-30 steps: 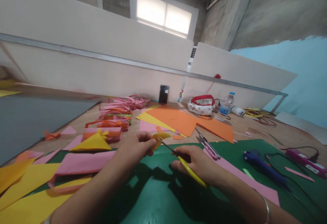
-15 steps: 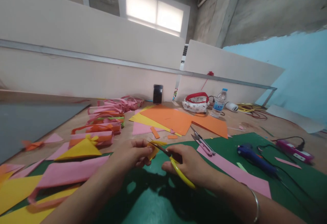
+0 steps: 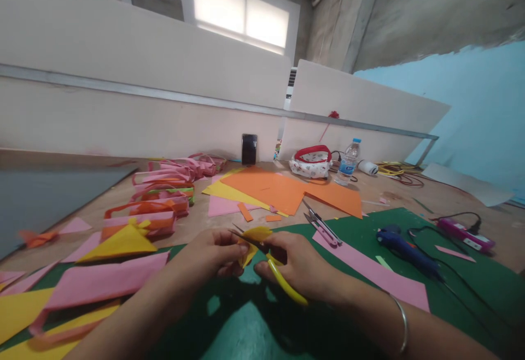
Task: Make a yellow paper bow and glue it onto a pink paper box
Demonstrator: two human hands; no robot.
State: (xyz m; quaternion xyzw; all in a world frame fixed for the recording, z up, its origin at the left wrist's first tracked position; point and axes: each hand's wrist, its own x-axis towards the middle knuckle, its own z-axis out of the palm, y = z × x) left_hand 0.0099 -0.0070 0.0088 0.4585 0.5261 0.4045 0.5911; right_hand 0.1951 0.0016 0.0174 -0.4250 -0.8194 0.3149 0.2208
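Observation:
My left hand pinches a small yellow paper piece just above the green cutting mat. My right hand grips yellow-handled scissors, whose dark blades reach left across the paper piece. The two hands are almost touching. A silver bangle sits on my right wrist.
Pink and yellow sheets lie at left, orange sheets behind. Thread snips rest on a pink strip. A blue glue gun, a pink device, a water bottle, a pouch and a phone stand farther back.
The view has shifted left and down a little. My hands have drawn closer together, and the scissor blades have moved further across the yellow piece.

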